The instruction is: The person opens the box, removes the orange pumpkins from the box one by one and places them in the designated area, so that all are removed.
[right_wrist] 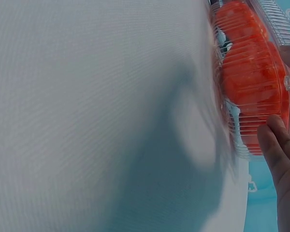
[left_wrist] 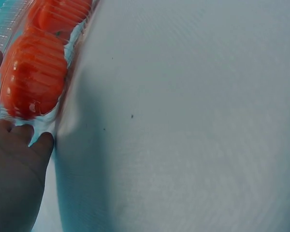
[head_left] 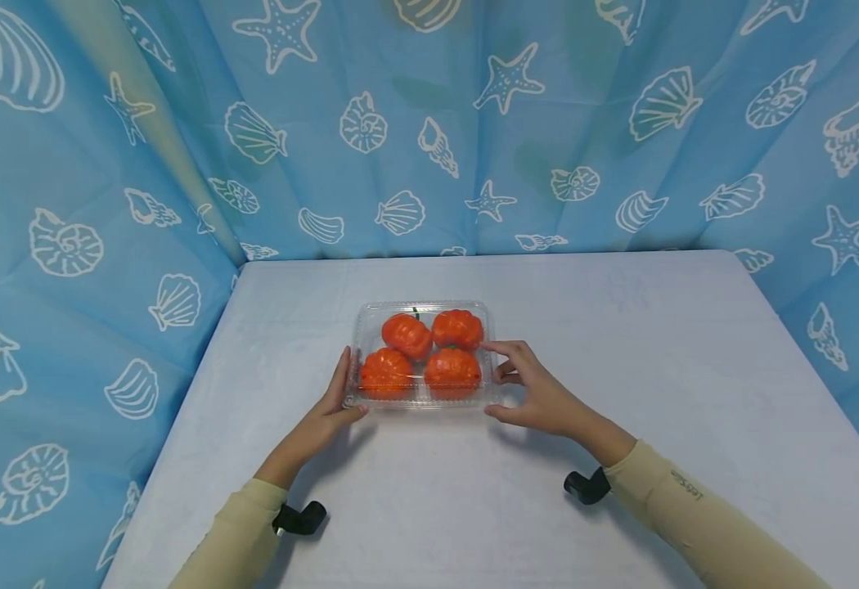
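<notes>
A clear plastic clamshell box (head_left: 420, 402) sits mid-table in the head view, its lid down over several ribbed orange-red pumpkins (head_left: 453, 372). At its left end, my left hand (head_left: 329, 413) grips the side, fingers along the wall and thumb at the front corner. My right hand (head_left: 536, 393) holds the opposite end with bent fingers, index at the upper right edge and thumb by the front corner. Through the ridged wall, pumpkins (left_wrist: 36, 72) show in the left wrist view. In the right wrist view, fingertips (right_wrist: 275, 128) touch the box's side.
A white cloth covers the table (head_left: 429, 507). Behind and beside it hangs a blue curtain (head_left: 429, 147) printed with white shells and starfish. Dark wrist mounts (head_left: 300, 518) stick out from both sleeves.
</notes>
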Demonstrator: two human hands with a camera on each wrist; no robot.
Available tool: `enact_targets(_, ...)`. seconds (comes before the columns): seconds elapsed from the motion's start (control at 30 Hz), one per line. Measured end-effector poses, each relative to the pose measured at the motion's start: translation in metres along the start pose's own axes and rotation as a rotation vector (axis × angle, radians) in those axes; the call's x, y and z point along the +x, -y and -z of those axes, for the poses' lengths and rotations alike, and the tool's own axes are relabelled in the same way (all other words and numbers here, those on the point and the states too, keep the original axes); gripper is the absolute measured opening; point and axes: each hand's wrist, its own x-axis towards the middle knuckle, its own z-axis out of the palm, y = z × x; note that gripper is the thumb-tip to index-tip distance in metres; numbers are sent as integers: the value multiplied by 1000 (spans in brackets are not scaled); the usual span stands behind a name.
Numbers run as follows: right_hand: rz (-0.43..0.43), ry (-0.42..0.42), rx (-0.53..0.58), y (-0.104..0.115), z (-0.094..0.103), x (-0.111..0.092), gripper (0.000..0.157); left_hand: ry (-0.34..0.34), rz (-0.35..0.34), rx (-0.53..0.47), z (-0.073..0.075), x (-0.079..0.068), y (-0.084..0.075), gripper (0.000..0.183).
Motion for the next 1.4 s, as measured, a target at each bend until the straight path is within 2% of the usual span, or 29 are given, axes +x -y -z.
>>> enact_targets(0.3,11,3,5,-2,-2,2,89,-9,-24,3,0,-2,-1,88)
enact_targets(0.7,13,8,-34,-2,-6,5,93,-39,-10,15,0,-4,3,81)
enact_targets(1.4,-6,20,-12,-4,-6,5,92,-69,-30,41,-1,-8,3,72)
